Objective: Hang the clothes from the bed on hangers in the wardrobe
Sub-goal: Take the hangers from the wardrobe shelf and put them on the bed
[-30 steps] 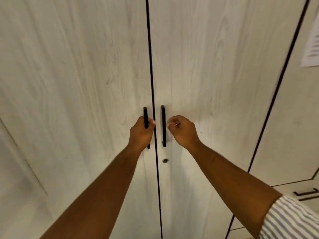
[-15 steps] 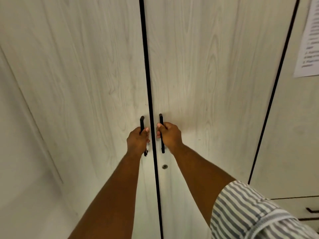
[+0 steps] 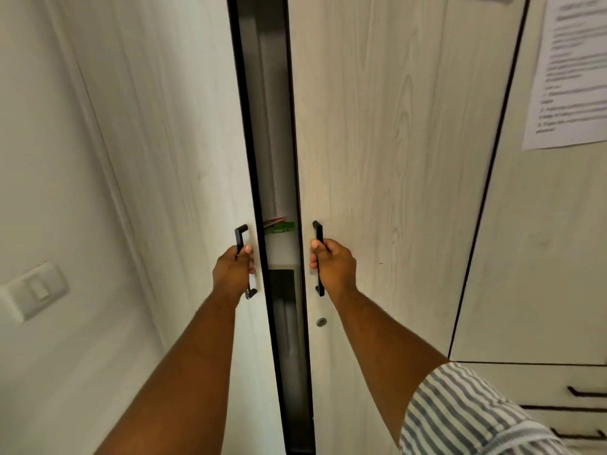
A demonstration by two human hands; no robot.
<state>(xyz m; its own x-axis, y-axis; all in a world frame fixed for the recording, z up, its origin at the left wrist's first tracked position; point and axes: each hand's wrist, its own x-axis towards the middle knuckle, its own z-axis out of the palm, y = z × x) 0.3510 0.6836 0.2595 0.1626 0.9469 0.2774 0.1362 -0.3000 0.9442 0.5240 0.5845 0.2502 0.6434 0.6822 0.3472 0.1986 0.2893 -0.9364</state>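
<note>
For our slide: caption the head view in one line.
Left hand grips left handle, right hand grips right handle; wardrobe doors slightly ajar.

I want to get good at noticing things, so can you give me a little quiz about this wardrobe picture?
1. True or false: the two wardrobe doors are fully shut.
2. What does the left hand grip? A) a shirt B) the left door handle C) a key
3. In a few words: what is stuck on the panel at the far right?

Key
1. False: a dark gap shows between the left door and the right door.
2. B
3. A printed paper sheet.
</note>
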